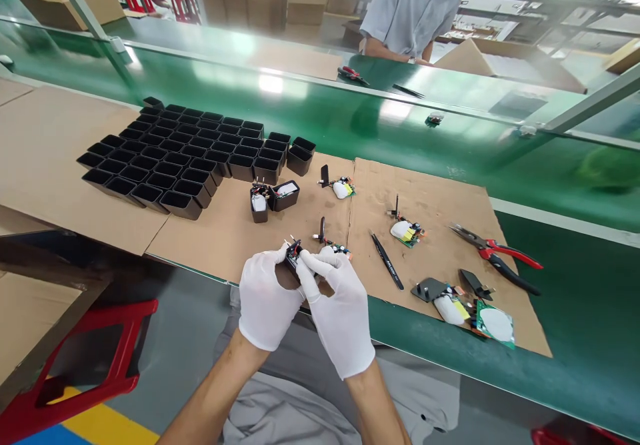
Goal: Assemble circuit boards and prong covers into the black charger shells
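Observation:
My left hand [269, 300] and my right hand [341, 308], both in white gloves, are closed around a small black adapter housing [291, 258] at the table's front edge. Two metal pins and some wiring show at its top; the fingers cover much of the rest. Just beyond my right fingers lies a circuit board assembly [336, 250], partly hidden. Farther back, one filled black housing [259, 205] stands beside another filled housing [286, 195], which is tilted, white-covered parts showing inside both.
Rows of open black housings [175, 158] fill the cardboard's left part. Tweezers [387, 260], red-and-black pliers [495, 252] and more board assemblies [407, 232] lie to the right. Across the green bench [320, 115], a person [413, 15] sits near a cardboard box [505, 65].

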Action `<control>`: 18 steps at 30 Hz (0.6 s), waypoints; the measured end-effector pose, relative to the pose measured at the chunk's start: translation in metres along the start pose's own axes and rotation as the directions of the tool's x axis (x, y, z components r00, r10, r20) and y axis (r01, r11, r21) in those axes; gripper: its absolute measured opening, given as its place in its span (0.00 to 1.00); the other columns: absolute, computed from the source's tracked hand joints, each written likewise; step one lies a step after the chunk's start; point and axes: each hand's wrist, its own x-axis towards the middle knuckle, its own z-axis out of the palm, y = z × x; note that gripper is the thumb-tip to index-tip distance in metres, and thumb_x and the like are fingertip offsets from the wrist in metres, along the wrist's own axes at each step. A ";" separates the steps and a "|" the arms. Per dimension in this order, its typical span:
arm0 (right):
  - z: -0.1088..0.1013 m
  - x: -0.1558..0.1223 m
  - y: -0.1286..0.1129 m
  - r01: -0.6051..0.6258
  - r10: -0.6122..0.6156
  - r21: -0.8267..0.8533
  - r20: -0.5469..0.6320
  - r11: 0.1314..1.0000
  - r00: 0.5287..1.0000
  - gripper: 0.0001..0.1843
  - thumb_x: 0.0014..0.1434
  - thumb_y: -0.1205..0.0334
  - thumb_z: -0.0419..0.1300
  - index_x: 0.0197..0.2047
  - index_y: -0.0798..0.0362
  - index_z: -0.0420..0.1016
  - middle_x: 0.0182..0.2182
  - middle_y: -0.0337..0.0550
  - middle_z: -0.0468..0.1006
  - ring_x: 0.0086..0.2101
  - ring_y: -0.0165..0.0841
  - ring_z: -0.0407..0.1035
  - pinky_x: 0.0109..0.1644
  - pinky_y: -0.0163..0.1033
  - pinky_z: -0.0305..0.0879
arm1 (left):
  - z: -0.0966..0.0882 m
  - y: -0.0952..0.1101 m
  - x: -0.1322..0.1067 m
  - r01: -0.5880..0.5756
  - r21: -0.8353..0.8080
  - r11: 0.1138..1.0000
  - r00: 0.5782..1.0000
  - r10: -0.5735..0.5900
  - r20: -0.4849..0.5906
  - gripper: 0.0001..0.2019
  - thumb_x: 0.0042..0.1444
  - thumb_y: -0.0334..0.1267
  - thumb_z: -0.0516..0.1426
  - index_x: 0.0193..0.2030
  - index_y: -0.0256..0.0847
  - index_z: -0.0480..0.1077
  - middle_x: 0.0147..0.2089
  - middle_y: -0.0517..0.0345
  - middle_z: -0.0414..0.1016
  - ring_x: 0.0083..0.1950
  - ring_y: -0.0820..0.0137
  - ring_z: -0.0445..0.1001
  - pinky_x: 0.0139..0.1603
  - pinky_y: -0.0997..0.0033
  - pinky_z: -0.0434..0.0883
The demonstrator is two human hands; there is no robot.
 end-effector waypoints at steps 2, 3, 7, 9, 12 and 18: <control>0.000 0.000 -0.001 0.000 0.000 0.000 0.003 1.000 1.000 0.10 0.70 0.65 0.63 0.50 0.47 0.85 0.44 0.45 0.83 0.44 0.36 0.79 0.52 0.43 0.80 | 0.000 0.000 -0.001 -0.001 -0.001 1.000 1.000 0.001 0.006 0.12 0.58 0.39 0.66 0.47 0.41 0.72 0.38 0.53 0.81 0.38 0.60 0.80 0.43 0.61 0.76; -0.001 -0.001 -0.002 -0.005 0.005 -0.009 -0.012 1.000 1.000 0.10 0.70 0.64 0.64 0.51 0.47 0.84 0.44 0.45 0.83 0.45 0.37 0.80 0.53 0.44 0.80 | 0.000 0.000 -0.001 0.001 0.003 1.000 1.000 -0.002 0.005 0.12 0.58 0.39 0.66 0.47 0.41 0.72 0.37 0.53 0.81 0.37 0.60 0.80 0.42 0.61 0.76; -0.001 -0.014 -0.002 0.022 -0.041 -0.123 -0.151 0.992 0.988 0.13 0.67 0.65 0.67 0.55 0.50 0.83 0.47 0.48 0.85 0.47 0.39 0.81 0.57 0.46 0.79 | 0.002 0.003 -0.003 0.037 0.021 0.999 0.999 -0.036 -0.027 0.13 0.58 0.41 0.66 0.46 0.41 0.71 0.38 0.52 0.80 0.38 0.59 0.80 0.43 0.59 0.75; 0.002 -0.021 -0.001 0.049 -0.082 -0.177 -0.187 0.983 0.979 0.13 0.68 0.67 0.67 0.54 0.49 0.83 0.48 0.48 0.85 0.47 0.39 0.81 0.57 0.46 0.79 | 0.002 0.005 -0.004 0.056 0.024 0.998 0.998 -0.055 -0.041 0.11 0.58 0.39 0.64 0.45 0.41 0.71 0.37 0.52 0.80 0.38 0.58 0.80 0.43 0.59 0.75; 0.006 -0.026 0.001 0.033 -0.061 -0.148 -0.193 0.988 0.979 0.12 0.68 0.68 0.65 0.52 0.47 0.85 0.50 0.47 0.86 0.49 0.39 0.81 0.58 0.48 0.79 | 0.002 0.006 -0.003 0.065 0.026 0.998 0.997 -0.064 -0.038 0.07 0.59 0.37 0.63 0.43 0.42 0.71 0.35 0.53 0.79 0.36 0.59 0.78 0.41 0.59 0.74; 0.004 -0.025 0.003 0.020 -0.050 -0.166 -0.182 0.986 0.982 0.19 0.66 0.66 0.69 0.60 0.49 0.80 0.49 0.48 0.85 0.48 0.38 0.81 0.58 0.46 0.79 | 0.000 0.004 -0.003 0.048 0.019 0.999 0.999 -0.048 -0.001 0.09 0.58 0.39 0.65 0.43 0.42 0.72 0.36 0.53 0.80 0.36 0.59 0.79 0.41 0.60 0.73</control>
